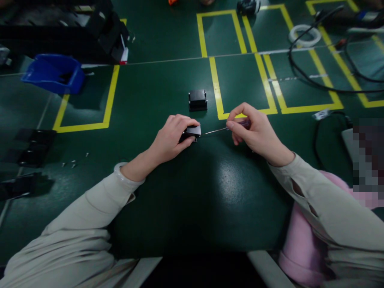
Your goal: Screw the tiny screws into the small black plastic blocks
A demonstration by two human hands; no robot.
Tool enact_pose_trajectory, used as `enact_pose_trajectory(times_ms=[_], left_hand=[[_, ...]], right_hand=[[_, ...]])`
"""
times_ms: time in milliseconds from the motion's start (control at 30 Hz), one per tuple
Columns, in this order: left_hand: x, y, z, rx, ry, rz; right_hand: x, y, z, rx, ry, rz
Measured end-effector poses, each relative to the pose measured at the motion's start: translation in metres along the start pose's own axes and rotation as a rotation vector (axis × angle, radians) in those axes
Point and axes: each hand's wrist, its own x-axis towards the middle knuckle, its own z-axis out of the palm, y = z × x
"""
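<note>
My left hand is closed around a small black box-shaped part and rests with it on the green table. Its fingers cover most of that part. Between the thumb and fingers of my right hand is a screwdriver, its thin metal shaft pointing left. The shaft's tip meets or nearly meets the right side of the part; I cannot tell which. A second black box-shaped part, with small metal pieces at its sides, sits just beyond my hands.
A blue bin stands at the left, in front of a large black rack. Several small screws lie near black parts. Toward the right are a roll of tape, a black cable and pink cloth.
</note>
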Motion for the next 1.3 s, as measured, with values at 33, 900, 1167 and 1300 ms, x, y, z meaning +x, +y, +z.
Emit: enact_pose_trajectory(times_ms=[33, 900, 1167, 1300], left_hand=[[0.0, -0.0001, 0.0, 0.0, 0.001, 0.003], [0.0, 0.0004, 0.0, 0.004, 0.004, 0.006], [-0.0004, -0.0003, -0.0001, 0.008, 0.007, 0.004], [-0.0002, -0.0003, 0.0, 0.01, 0.006, 0.006]], right_hand=[[0.0001, 0.0001, 0.0003, 0.018, -0.006, 0.007], [0.0009, 0.0038, -0.0005, -0.044, 0.007, -0.065], [0.0011, 0.0044, -0.0009, -0.062, 0.021, -0.085], [0.0012, 0.0041, -0.0003, -0.035, 0.018, -0.061]])
